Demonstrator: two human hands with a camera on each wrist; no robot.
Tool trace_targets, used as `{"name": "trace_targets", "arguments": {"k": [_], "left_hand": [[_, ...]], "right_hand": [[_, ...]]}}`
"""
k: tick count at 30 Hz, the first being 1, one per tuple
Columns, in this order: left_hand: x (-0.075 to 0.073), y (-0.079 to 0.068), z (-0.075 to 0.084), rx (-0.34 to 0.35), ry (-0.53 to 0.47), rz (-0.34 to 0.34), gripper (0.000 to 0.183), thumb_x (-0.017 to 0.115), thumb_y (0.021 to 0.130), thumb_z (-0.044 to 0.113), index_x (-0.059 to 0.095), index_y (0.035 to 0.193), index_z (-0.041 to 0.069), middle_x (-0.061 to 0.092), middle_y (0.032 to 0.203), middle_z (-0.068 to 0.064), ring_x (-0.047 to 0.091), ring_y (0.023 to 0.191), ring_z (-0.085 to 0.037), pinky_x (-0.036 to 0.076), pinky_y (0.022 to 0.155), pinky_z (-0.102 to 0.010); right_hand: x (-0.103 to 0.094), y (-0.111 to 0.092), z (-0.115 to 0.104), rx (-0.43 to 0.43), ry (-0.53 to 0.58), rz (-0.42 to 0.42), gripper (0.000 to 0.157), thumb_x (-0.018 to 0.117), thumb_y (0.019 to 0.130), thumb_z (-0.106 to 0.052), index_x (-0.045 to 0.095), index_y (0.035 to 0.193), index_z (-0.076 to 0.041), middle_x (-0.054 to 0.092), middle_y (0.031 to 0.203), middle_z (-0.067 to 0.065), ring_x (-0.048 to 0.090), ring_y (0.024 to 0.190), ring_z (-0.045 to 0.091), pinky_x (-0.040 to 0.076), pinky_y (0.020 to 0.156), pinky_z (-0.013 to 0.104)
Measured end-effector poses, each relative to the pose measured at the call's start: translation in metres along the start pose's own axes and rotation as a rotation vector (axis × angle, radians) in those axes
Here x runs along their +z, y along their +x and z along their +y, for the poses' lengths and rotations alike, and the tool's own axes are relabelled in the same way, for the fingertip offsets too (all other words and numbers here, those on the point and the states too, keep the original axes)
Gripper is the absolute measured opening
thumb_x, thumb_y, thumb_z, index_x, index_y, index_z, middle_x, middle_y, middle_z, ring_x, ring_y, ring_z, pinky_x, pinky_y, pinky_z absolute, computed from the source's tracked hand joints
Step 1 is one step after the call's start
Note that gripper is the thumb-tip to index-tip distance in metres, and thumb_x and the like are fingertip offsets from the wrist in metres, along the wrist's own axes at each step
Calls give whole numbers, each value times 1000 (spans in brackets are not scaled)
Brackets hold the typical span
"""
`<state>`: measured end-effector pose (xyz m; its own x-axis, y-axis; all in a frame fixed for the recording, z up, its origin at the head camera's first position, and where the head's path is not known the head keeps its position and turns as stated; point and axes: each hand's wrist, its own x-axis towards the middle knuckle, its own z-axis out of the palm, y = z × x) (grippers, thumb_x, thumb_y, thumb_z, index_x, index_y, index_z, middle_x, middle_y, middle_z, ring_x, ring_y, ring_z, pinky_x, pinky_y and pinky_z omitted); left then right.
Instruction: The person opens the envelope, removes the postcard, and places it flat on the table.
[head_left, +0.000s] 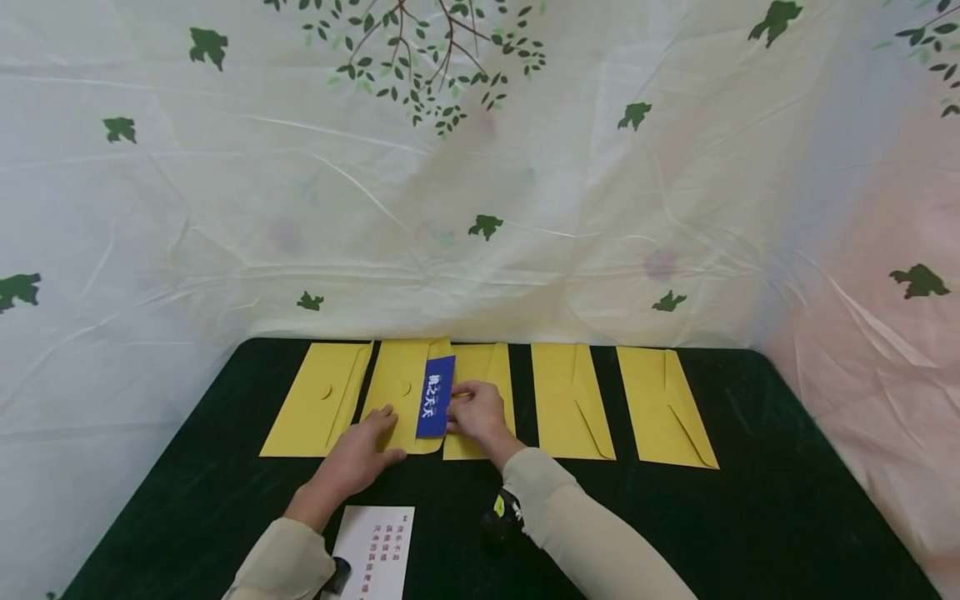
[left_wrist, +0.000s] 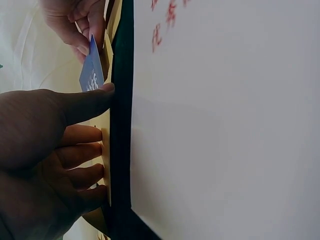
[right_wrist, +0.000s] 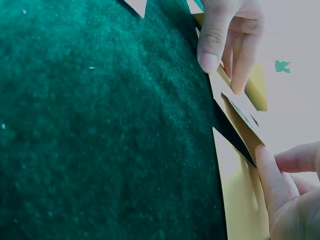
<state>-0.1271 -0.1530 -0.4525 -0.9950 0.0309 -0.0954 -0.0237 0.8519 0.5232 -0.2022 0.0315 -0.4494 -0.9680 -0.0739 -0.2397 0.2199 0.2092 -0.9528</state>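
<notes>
A blue card [head_left: 436, 397] with white characters lies over the right edge of the second yellow envelope [head_left: 392, 392] from the left. My right hand [head_left: 480, 414] pinches the card's right side; in the left wrist view its thumb and fingers are at the tilted card [left_wrist: 93, 65]. Flat on the same envelope, to the left of the card, rests my left hand [head_left: 358, 454], fingers spread and thumb near the lower edge. In the right wrist view the envelope's side [right_wrist: 242, 127] gapes between both hands. How far the card reaches into that gap cannot be seen.
More yellow envelopes stand in the row: one at the far left [head_left: 311, 404], one partly under my right hand [head_left: 480, 362], and two to the right [head_left: 572, 404]. A white card [head_left: 375, 546] with red characters lies nearer on the dark green cloth [head_left: 750, 533]. A patterned curtain [head_left: 562, 275] rises behind.
</notes>
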Motion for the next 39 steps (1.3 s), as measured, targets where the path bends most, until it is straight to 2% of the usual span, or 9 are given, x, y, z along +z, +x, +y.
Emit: {"name": "trace_targets", "arguments": {"k": [39], "left_hand": [[-2, 1, 2, -11, 5, -9, 66, 75, 92, 21, 47, 148, 1, 34, 159, -16, 26, 147, -41, 26, 115, -58]], "right_hand": [[-15, -1, -2, -1, -2, -2, 30, 67, 91, 5, 68, 120, 0, 67, 86, 11, 68, 70, 20, 59, 60, 27]]}}
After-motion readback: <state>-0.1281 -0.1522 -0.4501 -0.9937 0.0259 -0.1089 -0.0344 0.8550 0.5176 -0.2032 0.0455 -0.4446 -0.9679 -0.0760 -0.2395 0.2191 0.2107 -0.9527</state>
